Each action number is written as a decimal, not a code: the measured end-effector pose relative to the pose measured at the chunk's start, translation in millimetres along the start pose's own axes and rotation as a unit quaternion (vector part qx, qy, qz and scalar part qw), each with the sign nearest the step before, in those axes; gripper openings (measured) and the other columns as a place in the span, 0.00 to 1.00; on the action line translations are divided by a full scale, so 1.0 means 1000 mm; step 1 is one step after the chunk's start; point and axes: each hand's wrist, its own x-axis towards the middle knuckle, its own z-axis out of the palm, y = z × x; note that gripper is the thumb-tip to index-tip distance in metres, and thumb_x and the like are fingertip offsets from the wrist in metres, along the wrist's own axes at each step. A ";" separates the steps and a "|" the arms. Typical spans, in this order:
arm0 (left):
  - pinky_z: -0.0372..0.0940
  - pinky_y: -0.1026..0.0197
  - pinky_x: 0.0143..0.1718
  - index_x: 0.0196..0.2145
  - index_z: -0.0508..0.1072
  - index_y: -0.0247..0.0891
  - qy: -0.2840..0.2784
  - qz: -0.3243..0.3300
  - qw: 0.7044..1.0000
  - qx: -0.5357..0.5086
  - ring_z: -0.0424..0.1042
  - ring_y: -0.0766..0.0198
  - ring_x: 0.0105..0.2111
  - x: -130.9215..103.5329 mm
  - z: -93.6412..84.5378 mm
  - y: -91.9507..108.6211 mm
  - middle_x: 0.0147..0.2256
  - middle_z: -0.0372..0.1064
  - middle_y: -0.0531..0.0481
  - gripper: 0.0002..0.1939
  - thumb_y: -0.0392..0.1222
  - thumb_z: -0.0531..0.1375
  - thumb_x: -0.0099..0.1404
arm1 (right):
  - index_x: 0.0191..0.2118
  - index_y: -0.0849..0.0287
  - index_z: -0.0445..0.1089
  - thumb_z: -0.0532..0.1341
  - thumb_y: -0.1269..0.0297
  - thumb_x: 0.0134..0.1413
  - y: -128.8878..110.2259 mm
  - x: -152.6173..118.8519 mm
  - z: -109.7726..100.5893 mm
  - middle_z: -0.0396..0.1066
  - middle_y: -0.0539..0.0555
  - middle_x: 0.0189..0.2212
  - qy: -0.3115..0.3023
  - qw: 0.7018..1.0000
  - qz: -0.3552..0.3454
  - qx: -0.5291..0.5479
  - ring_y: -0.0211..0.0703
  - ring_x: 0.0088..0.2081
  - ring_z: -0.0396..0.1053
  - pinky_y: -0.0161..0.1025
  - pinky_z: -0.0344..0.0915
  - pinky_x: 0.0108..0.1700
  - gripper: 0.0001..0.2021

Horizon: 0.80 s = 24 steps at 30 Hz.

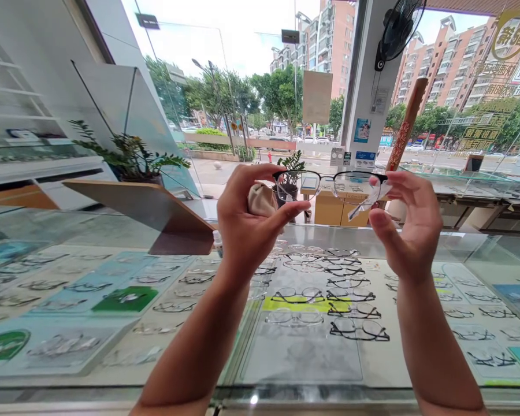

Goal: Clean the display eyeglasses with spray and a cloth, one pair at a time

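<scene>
Eyeglasses (328,178) raised, left fingers (260,172) pinching one end, right fingers (409,181) seemingly holding the other

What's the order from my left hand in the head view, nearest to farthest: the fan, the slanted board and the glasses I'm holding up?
1. Glasses: touching your left hand, at its fingertips.
2. Slanted board: on the counter, to that hand's left.
3. Fan: high on the pillar beyond the counter, upper right.

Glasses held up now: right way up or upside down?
Right way up: the glasses show their black brow edge on top, lenses below it, between left hand and right hand.
</scene>
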 end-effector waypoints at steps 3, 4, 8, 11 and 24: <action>0.71 0.57 0.44 0.48 0.78 0.47 -0.009 -0.019 1.000 0.002 0.75 0.60 0.41 0.001 -0.001 0.002 0.41 0.75 0.52 0.24 0.53 0.76 0.56 | 0.59 0.53 0.69 0.67 0.47 0.60 -0.003 -0.003 0.003 0.78 0.57 0.50 -0.024 0.997 0.005 -0.074 0.53 0.49 0.78 0.55 0.73 0.55 0.25; 0.71 0.57 0.44 0.47 0.78 0.47 -0.015 -0.026 1.000 0.001 0.75 0.60 0.41 0.001 -0.001 0.003 0.41 0.76 0.52 0.24 0.54 0.77 0.56 | 0.58 0.52 0.70 0.67 0.47 0.60 -0.004 -0.003 0.003 0.79 0.56 0.48 -0.026 0.996 0.008 -0.087 0.52 0.47 0.78 0.55 0.73 0.55 0.25; 0.71 0.57 0.44 0.47 0.79 0.47 -0.022 -0.051 0.998 -0.009 0.75 0.60 0.41 0.001 -0.001 0.006 0.41 0.76 0.51 0.25 0.55 0.77 0.54 | 0.56 0.52 0.72 0.67 0.46 0.61 -0.006 -0.003 0.005 0.80 0.55 0.45 -0.028 0.995 0.018 -0.093 0.51 0.45 0.79 0.55 0.73 0.55 0.23; 0.72 0.58 0.44 0.46 0.79 0.46 -0.018 -0.057 0.998 -0.005 0.75 0.61 0.40 0.001 -0.001 0.007 0.40 0.77 0.51 0.25 0.54 0.77 0.54 | 0.57 0.53 0.72 0.68 0.47 0.61 -0.007 -0.003 0.005 0.80 0.55 0.45 -0.025 0.996 0.028 -0.076 0.51 0.46 0.79 0.55 0.73 0.57 0.24; 0.73 0.55 0.49 0.52 0.79 0.46 -0.004 -0.048 0.998 0.040 0.77 0.58 0.45 -0.002 0.003 0.004 0.43 0.78 0.49 0.27 0.52 0.76 0.57 | 0.56 0.49 0.73 0.68 0.44 0.60 0.003 -0.001 0.009 0.81 0.55 0.50 -0.048 0.992 0.094 -0.071 0.51 0.47 0.78 0.55 0.75 0.52 0.23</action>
